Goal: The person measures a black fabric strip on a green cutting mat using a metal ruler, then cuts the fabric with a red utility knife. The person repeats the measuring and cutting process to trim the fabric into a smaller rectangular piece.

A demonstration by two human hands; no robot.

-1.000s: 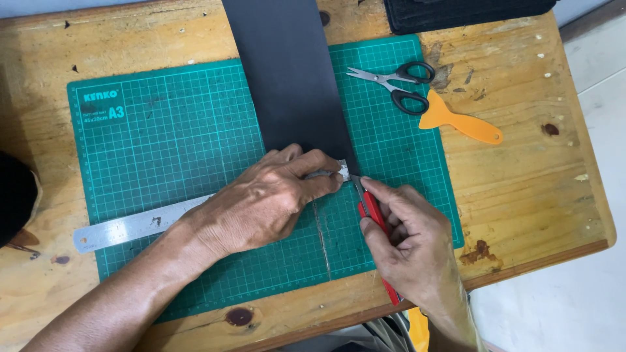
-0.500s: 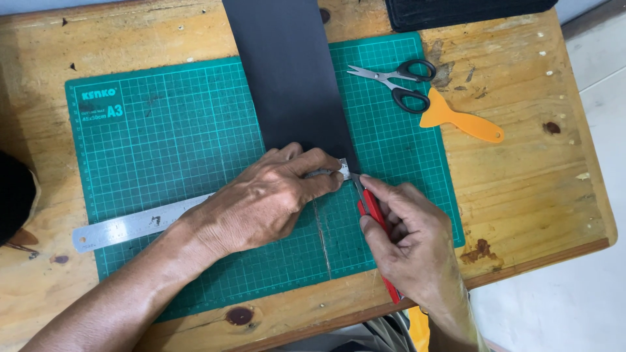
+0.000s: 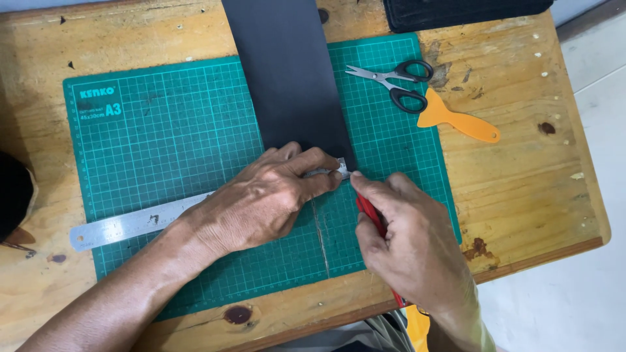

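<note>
A long black strip of sheet material (image 3: 287, 78) lies across a green cutting mat (image 3: 169, 130) on a wooden table (image 3: 521, 189). A steel ruler (image 3: 130, 223) lies slanted over the strip's near end. My left hand (image 3: 261, 199) presses flat on the ruler, fingertips near its right end. My right hand (image 3: 407, 241) grips a red-handled knife (image 3: 372, 218), its tip at the ruler's right end by the strip's near right corner.
Black-handled scissors (image 3: 394, 81) rest on the mat's far right corner. An orange plastic scraper (image 3: 460, 120) lies beside them on the wood. A black object (image 3: 456, 12) sits at the table's far edge. The table's right edge drops to a pale floor (image 3: 587, 300).
</note>
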